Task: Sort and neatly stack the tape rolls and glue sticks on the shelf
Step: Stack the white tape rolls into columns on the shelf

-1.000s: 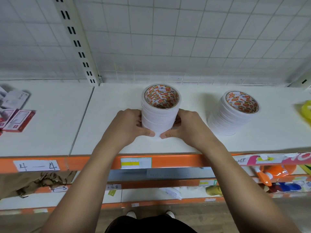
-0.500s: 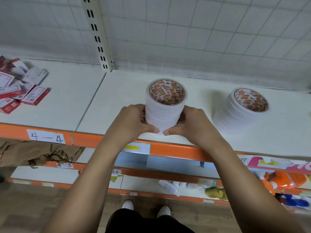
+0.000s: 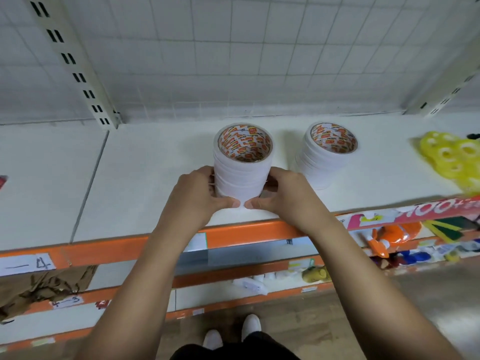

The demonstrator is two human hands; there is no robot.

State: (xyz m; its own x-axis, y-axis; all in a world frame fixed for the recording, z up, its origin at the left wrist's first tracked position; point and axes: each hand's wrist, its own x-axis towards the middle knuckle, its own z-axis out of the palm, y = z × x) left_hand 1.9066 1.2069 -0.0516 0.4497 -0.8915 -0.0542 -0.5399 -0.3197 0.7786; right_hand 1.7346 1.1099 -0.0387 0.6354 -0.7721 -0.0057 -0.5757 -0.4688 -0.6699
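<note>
— Where's the stack of white tape rolls (image 3: 240,178)?
— Upright on the white shelf (image 3: 145,178), near its front edge. The left hand (image 3: 197,196) and right hand (image 3: 288,196) curl round its lower half from either side, thumbs nearly meeting in front.
— And beside it?
— A second stack (image 3: 324,165) stands apart to its right (rolls slightly staggered); yellow tape rolls (image 3: 452,159) lie farther right.
</note>
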